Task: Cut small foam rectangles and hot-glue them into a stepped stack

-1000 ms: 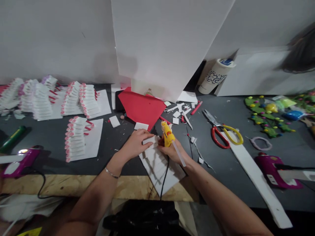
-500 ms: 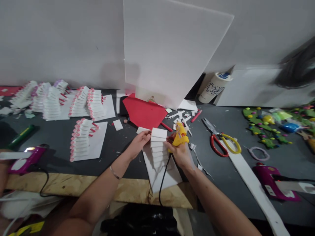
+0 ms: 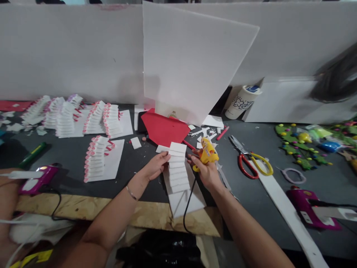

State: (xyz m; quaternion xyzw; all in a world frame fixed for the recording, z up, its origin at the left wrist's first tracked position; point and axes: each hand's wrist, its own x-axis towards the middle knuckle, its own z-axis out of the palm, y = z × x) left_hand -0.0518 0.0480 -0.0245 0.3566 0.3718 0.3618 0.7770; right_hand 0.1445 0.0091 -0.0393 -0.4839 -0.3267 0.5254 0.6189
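Observation:
A yellow glue gun [image 3: 208, 150] is gripped in my right hand [image 3: 205, 169], its black cord trailing down past the table edge. My left hand [image 3: 154, 165] pinches the upper left edge of a stack of overlapping white foam strips [image 3: 178, 171], arranged like stair steps. Beneath the strips lies a white foam sheet [image 3: 180, 204] that reaches over the wooden table edge. Just behind the strips is a red sheet [image 3: 164, 128], with small white scraps [image 3: 205, 131] to its right.
Finished-looking step pieces with pink trim [image 3: 93, 160] stand at left. Scissors [image 3: 248, 158] lie right, near a long white strip [image 3: 290, 208] and a purple power strip [image 3: 311, 208]. A tall white board [image 3: 192, 59] and cup [image 3: 242, 102] stand behind. Another person's arm [image 3: 7, 197] shows far left.
My right hand with the glue gun has drawn slightly right, away from the strips. The strips have shifted a little and tilt differently, with my left hand still at their edge.

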